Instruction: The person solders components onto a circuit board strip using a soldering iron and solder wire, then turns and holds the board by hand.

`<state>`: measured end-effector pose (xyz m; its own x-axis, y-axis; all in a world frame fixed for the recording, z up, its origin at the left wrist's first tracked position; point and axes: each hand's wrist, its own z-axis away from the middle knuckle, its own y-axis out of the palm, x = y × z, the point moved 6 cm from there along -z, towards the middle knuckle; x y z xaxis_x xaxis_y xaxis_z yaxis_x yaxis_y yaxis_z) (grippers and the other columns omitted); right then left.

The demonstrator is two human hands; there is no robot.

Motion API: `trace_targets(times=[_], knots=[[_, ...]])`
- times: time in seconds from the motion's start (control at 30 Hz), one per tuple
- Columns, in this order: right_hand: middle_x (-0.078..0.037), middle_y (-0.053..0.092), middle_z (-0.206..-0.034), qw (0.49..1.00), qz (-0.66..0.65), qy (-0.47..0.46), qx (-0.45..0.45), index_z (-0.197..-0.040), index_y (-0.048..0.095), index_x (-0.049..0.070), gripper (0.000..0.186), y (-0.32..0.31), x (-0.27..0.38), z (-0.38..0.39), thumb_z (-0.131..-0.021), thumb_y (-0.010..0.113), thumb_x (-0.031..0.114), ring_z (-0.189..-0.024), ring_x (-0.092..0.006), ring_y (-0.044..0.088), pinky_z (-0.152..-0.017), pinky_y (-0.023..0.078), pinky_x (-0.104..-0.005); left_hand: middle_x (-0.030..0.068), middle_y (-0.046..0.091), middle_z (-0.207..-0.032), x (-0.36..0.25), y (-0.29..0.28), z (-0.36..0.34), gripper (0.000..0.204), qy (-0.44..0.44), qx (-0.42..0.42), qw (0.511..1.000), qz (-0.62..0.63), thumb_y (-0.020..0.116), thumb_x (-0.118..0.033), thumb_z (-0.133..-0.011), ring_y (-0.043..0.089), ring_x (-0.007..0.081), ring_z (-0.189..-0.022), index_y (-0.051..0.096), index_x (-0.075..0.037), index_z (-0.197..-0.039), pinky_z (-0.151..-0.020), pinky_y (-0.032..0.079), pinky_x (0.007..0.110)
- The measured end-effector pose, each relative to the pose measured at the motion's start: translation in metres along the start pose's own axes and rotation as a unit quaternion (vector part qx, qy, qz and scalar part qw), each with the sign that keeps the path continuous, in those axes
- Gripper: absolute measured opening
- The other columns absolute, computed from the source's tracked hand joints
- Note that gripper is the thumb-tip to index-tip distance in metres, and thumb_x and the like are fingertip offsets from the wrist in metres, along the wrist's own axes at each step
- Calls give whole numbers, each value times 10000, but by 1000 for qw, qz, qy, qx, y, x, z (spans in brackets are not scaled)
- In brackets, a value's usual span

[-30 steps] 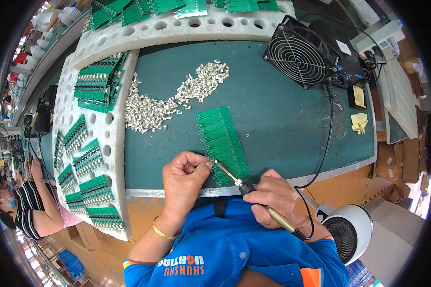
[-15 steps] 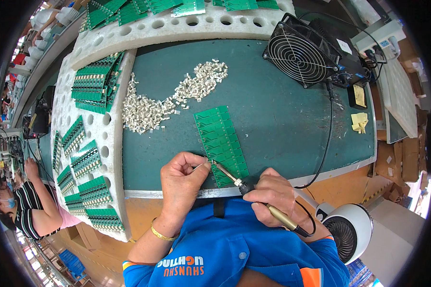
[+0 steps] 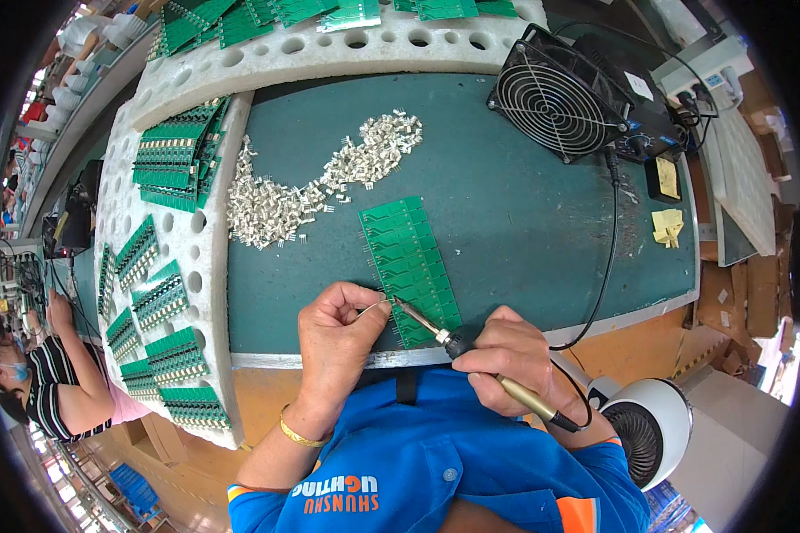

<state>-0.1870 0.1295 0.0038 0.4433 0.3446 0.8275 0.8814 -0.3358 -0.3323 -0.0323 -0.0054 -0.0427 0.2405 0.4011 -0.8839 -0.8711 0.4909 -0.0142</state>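
Note:
A green circuit board panel (image 3: 409, 258) lies on the table before me, with thin pins sticking out along its left edge. My right hand (image 3: 511, 364) is closed around a soldering iron (image 3: 526, 397), and the iron's tip touches or nearly touches the panel's left edge. Close beside that tip, my left hand (image 3: 345, 324) pinches a thin strand of solder wire (image 3: 369, 309) between thumb and forefinger. Its fingertips are over the edge of the panel. The exact contact of wire, tip and pin is too small to tell.
Loose white connectors (image 3: 271, 209) are heaped beyond the panel. White foam racks (image 3: 213, 293) with several boards (image 3: 176, 355) border the left and far sides. A black fan (image 3: 556, 102) and soldering station (image 3: 649, 124) stand far right, near a sponge (image 3: 668, 178). A co-worker (image 3: 71, 382) sits left.
My right hand and the rear of the soldering iron have shifted very slightly, while the tip stays at the same edge. My left hand has hardly moved. The co-worker's head has turned.

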Motion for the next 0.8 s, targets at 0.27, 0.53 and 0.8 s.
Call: trace_targets(times=[0.27, 0.53, 0.8], knots=[[-46, 569, -669, 1000, 13, -15, 11, -973, 701, 80, 317, 1, -3, 1, -674, 683, -24, -557, -219, 541, -612, 428, -368, -31, 646, -761, -1, 1, 0, 69, 1, 4, 1000, 4, 708, 26, -869, 513, -5, -641, 657, -21, -866, -590, 410, 163], [-22, 544, -654, 999, 44, -21, -23, -930, 690, 97, 319, -5, 0, 2, -639, 722, -28, -535, -190, 516, -569, 404, -336, -24, 651, -764, -1, 1, -1, 88, 3, 7, 1000, 10, 712, 23, -867, 522, 2, -644, 641, -28, -856, -598, 420, 163], [-32, 553, -636, 998, 36, -22, -41, -926, 693, 75, 279, -9, -1, 8, -656, 715, 8, -518, -196, 515, -563, 399, -339, -14, 661, -791, -1, -1, -1, 91, 7, 12, 1000, 5, 706, 20, -872, 552, 11, -674, 629, -30, -866, -624, 444, 164]])
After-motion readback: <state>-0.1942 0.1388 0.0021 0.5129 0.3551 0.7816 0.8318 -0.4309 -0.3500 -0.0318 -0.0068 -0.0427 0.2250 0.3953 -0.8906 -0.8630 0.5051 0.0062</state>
